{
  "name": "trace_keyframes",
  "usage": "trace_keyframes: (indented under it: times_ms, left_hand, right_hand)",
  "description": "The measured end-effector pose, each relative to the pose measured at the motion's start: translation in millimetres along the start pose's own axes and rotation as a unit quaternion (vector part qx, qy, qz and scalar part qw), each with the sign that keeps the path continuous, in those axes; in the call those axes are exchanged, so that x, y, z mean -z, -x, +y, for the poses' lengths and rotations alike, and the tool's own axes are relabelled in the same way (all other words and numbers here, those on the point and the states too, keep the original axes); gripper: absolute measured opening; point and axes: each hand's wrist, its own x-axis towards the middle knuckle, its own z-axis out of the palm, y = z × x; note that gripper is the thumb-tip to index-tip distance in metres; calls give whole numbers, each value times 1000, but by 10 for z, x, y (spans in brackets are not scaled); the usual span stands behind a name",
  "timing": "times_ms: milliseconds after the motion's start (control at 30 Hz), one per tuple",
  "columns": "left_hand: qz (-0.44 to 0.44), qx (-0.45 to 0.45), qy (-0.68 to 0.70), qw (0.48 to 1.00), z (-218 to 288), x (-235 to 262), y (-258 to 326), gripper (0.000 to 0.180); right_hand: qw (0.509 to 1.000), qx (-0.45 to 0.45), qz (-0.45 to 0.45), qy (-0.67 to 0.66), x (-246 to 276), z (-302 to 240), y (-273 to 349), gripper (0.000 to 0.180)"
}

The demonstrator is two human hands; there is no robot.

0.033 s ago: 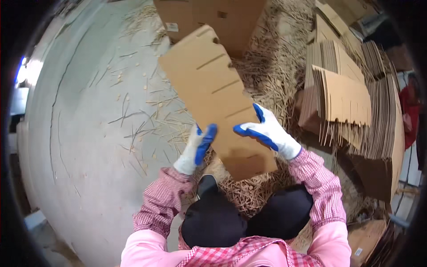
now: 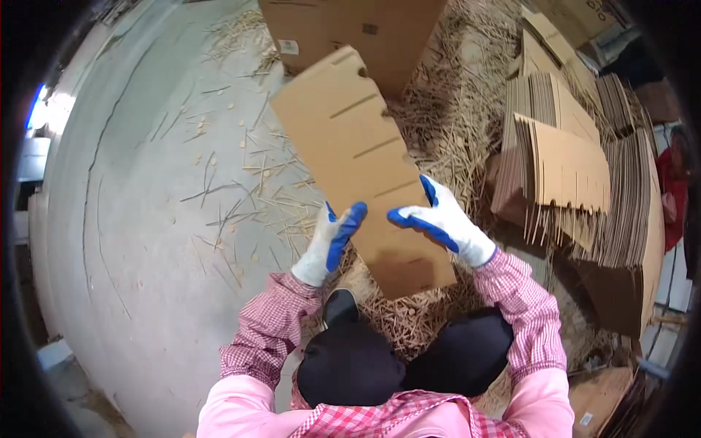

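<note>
A long tan cardboard piece slants from far left to near right in front of my knees. Several slits and notches run along its right side. My left hand, in a white glove with a blue palm, grips its left edge with the thumb on top. My right hand, gloved alike, closes on the right edge, its thumb lying across the face. The fingers beneath the sheet are partly hidden.
Straw-like cardboard scraps lie under the sheet and along the floor. A large cardboard box stands ahead. Stacked slotted sheets rise at the right. A flattened carton lies at the lower right.
The cardboard piece and both hands sit slightly farther right in the view. My left thumb has shifted a little farther over the sheet.
</note>
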Motion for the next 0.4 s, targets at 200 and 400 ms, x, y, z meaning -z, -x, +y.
trace_keyframes:
  times_ms: [200, 400]
  left_hand:
    - [11, -61, 67, 996, -112, -20, -127, 45]
    - [163, 47, 73, 983, 473, -57, 210, 63]
  right_hand:
    - [991, 108, -24, -75, 67, 241, -95, 49]
    - [970, 121, -65, -202, -19, 448, -306, 55]
